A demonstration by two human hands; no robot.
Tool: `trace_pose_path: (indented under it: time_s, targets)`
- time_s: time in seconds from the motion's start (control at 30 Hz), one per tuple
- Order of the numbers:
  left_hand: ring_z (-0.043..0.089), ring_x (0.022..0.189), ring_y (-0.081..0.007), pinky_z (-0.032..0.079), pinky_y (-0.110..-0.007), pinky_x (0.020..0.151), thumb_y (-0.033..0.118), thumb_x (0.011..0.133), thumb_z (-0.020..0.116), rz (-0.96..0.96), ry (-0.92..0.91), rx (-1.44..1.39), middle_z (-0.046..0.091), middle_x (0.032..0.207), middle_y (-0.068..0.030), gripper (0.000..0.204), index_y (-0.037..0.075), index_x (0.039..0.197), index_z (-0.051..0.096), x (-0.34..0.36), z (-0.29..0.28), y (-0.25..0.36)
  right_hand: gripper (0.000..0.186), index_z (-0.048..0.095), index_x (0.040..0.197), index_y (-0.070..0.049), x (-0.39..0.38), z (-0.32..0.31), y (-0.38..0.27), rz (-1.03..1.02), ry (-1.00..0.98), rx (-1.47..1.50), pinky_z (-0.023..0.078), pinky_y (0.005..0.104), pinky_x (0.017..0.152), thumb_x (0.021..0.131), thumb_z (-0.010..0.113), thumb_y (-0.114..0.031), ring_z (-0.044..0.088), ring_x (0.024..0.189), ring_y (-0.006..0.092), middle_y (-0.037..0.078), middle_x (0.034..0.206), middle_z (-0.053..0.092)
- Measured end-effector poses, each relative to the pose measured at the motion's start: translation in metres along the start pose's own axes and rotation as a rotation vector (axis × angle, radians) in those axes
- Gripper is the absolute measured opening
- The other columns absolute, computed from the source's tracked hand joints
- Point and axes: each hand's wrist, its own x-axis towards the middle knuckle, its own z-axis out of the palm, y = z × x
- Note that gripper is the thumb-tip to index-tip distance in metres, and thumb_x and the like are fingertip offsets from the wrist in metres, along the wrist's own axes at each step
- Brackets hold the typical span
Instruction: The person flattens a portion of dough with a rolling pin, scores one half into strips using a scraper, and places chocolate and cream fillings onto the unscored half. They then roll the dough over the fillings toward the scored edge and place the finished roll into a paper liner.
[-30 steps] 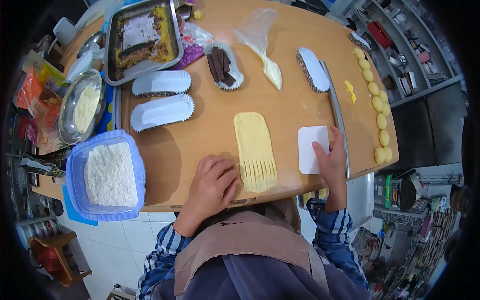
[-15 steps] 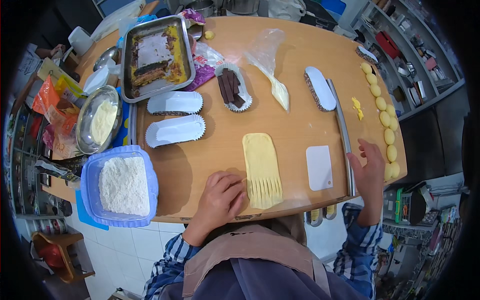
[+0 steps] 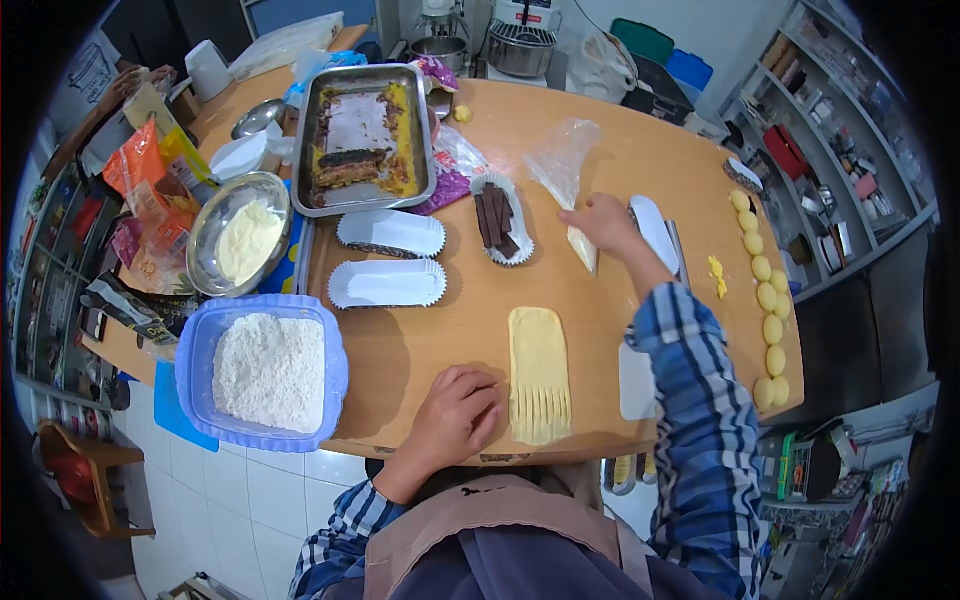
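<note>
On the table before me lies a flat strip of pale yellow dough [image 3: 538, 350], its near end cut into thin slits. My left hand [image 3: 455, 415] rests just left of it near the table edge, fingers loosely bent and holding nothing. Farther off, my right hand [image 3: 603, 224] grips the middle of a clear piping bag [image 3: 562, 160] with pale filling in its tip; the palm side is hidden. Behind my right forearm are a partly covered white scraper [image 3: 636, 385], a metal rod [image 3: 677, 250] and a white paper loaf case [image 3: 652, 235].
At left are a blue tub of flour [image 3: 268, 375], a steel bowl of cream [image 3: 240, 240] and a stained metal tray [image 3: 366, 140]. Two paper cases [image 3: 388, 284] and one of dark chocolate bars [image 3: 497, 220] stand mid-table. Dough balls [image 3: 768, 297] line the right edge. Another person's hand [image 3: 125, 85] shows far left.
My right hand has moved from beside the rod, forward and left, onto the piping bag. My left hand stays beside the dough. The view has shifted, showing more of the far side.
</note>
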Motion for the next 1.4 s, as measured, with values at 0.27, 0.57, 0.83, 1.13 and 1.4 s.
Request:
trace_pose_path:
  time_s: [0.27,0.57,0.83,1.13,1.4]
  targets:
    - [0.058,0.097,-0.0319,0.047,-0.042,0.085,0.006,0.074,0.070,-0.044,-0.052,-0.044,0.064,0.100,-0.0125,0.019,0.000,0.092,0.067,0.006,0.001,0.002,0.027,0.056,0.103,0.001,0.015,0.010,0.027,-0.031,-0.062,0.703,0.051,0.0379,0.075,0.088,0.056,-0.021,0.065,0.085,0.0249,0.017,0.091,0.066]
    - [0.057,0.102,-0.0321,0.043,-0.043,0.090,0.009,0.074,0.070,-0.048,-0.078,0.008,0.064,0.106,-0.0116,0.022,0.002,0.095,0.067,0.002,0.001,0.001,0.018,0.053,0.093,-0.005,-0.131,-0.003,-0.014,0.036,0.061,1.593,0.052,0.0381,0.064,0.091,0.064,-0.019,0.050,0.053,0.0133,0.002,0.060,0.049]
    - [0.057,0.102,-0.0319,0.043,-0.043,0.090,0.010,0.075,0.070,-0.020,-0.083,0.032,0.064,0.106,-0.0112,0.022,0.002,0.095,0.067,0.002,0.001,0.002,0.045,0.051,0.063,-0.009,-0.152,0.036,-0.047,-0.115,0.450,1.469,0.050,0.0328,0.054,0.097,0.057,-0.038,0.046,0.041,0.0108,0.001,0.046,0.045]
    - [0.056,0.103,-0.0321,0.044,-0.043,0.091,0.010,0.075,0.070,-0.022,-0.078,0.045,0.064,0.108,-0.0111,0.023,0.002,0.097,0.067,0.000,0.001,0.002,0.041,0.054,0.068,-0.007,-0.138,0.053,-0.057,-0.287,0.368,1.458,0.044,0.0284,0.046,0.098,0.055,-0.035,0.045,0.040,0.0088,-0.001,0.046,0.045]
    - [0.057,0.103,-0.0318,0.044,-0.043,0.091,0.009,0.075,0.070,-0.028,-0.089,0.043,0.064,0.108,-0.0110,0.024,0.002,0.097,0.067,0.001,0.001,0.003,0.037,0.046,0.069,-0.009,-0.144,0.056,-0.070,-0.297,0.326,1.366,0.041,0.0277,0.046,0.101,0.051,-0.027,0.039,0.040,0.0076,-0.002,0.047,0.040]
